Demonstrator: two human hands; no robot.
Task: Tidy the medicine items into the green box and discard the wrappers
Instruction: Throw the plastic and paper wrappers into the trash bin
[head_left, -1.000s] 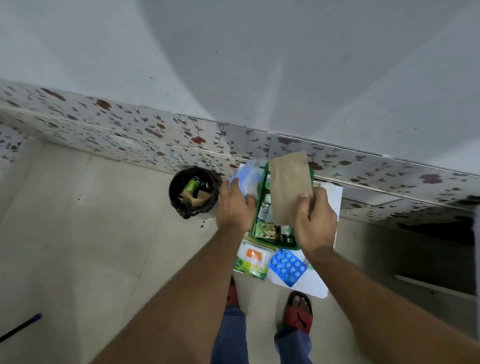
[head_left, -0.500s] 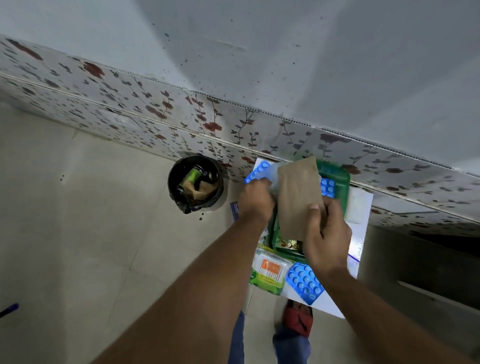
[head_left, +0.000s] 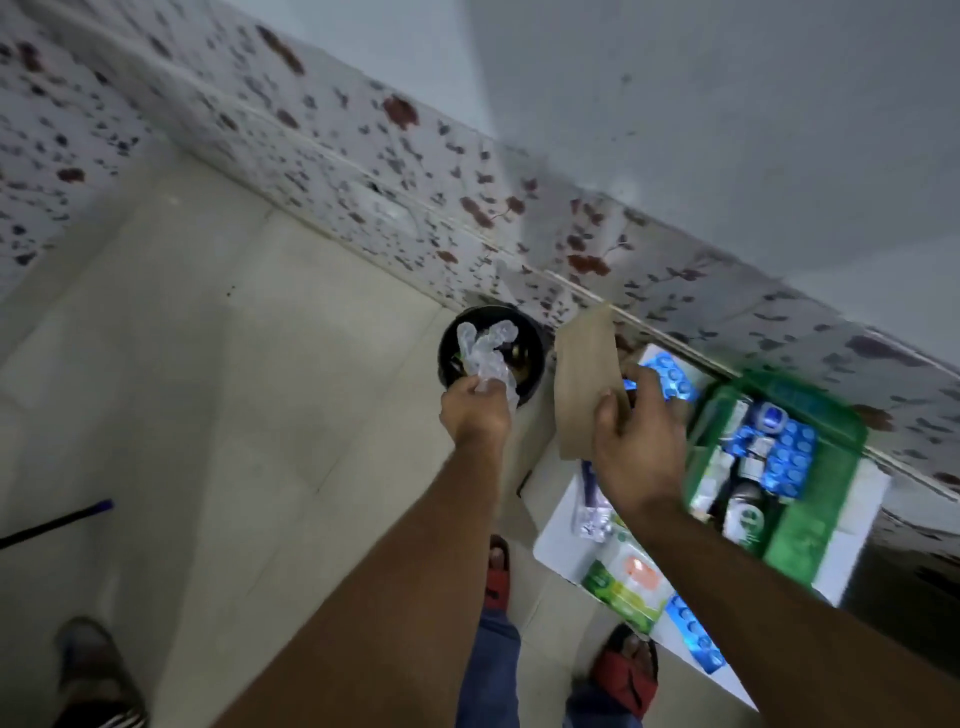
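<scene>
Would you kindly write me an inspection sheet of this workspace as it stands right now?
Surface: a small white table beside a tiled floor.
Job's things: the green box sits on the table holding blue blister packs and bottles; a green and white packet and more blister strips lie outside it.
Clutter: a black bin on the floor by the wall, already holding rubbish.
Grippers: the left hand holds a clear plastic wrapper over the bin; the right hand holds a brown paper bag.
Cables: nothing seen.
Surroundings: floral wall tiles, a dark stick with a blue tip on the floor, red sandals on the feet.
</scene>
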